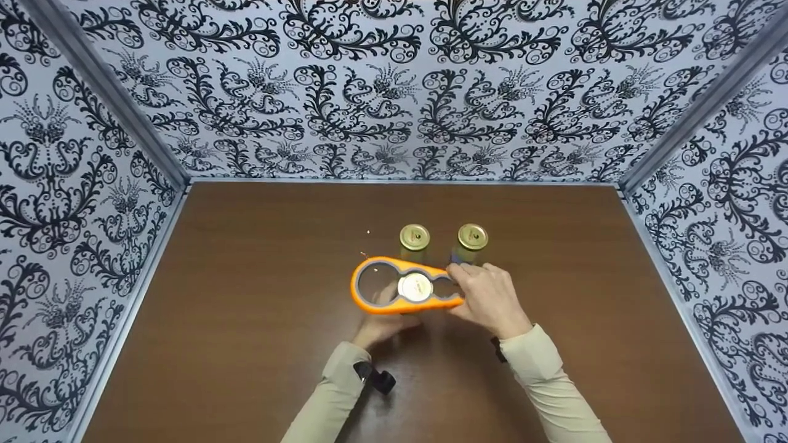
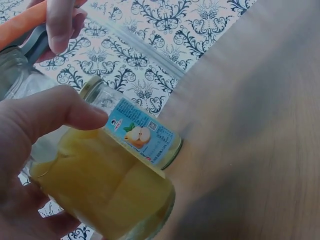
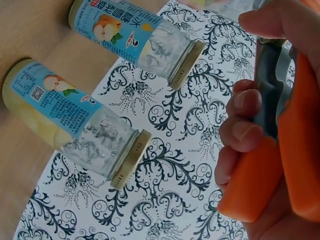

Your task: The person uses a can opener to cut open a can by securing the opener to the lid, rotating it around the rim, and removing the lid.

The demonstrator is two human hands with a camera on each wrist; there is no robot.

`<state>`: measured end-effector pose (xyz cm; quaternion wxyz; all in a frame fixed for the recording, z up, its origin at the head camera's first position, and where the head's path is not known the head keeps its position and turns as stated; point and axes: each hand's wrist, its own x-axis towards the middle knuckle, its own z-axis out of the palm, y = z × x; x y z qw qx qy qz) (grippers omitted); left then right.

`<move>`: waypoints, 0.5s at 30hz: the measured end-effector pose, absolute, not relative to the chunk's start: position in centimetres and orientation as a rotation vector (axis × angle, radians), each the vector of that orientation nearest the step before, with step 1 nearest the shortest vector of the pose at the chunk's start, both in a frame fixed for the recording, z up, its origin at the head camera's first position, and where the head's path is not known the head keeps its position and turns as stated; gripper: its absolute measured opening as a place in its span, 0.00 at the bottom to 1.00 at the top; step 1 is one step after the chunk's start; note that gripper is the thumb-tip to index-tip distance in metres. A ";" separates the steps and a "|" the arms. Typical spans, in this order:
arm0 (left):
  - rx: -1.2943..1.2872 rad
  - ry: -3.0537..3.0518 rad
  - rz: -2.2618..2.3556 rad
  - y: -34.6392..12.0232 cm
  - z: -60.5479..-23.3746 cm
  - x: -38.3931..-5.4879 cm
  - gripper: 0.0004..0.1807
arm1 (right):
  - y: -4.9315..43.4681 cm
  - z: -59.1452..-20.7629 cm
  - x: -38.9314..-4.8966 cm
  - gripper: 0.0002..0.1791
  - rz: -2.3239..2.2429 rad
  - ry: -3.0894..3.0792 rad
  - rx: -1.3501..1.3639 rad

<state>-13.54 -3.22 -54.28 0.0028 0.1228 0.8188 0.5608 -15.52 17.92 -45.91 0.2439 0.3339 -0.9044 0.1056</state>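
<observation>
My left hand [image 1: 383,325] grips a glass jar [image 2: 107,182] with yellow contents, its thumb across the side. The gold lid [image 1: 415,287] of this jar sits inside the middle opening of an orange jar opener [image 1: 403,266] with a grey inner lining. My right hand [image 1: 489,298] grips the opener's two handles [image 3: 302,145], fingers curled round them. In the left wrist view, part of the opener [image 2: 25,25] lies over the jar's mouth. The held jar's body is mostly hidden under the opener and hand in the head view.
Beyond the hands, two more jars stand upright with gold lids on, one at the left [image 1: 414,237] and one at the right [image 1: 473,237]. Blue pear labels show on both jars [image 3: 120,32]. The brown table [image 1: 258,295] is bordered by patterned walls [image 1: 381,92].
</observation>
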 end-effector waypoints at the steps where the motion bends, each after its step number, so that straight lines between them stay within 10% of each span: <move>1: 0.375 2.547 1.756 -3.3 -54.2 -13.5 0.40 | 18.0 -45.9 -15.5 0.23 0.307 -2.469 0.914; 15: 0.518 2.410 1.808 -3.7 -54.1 -13.9 0.36 | 19.1 -45.9 -16.1 0.21 0.479 -2.561 0.961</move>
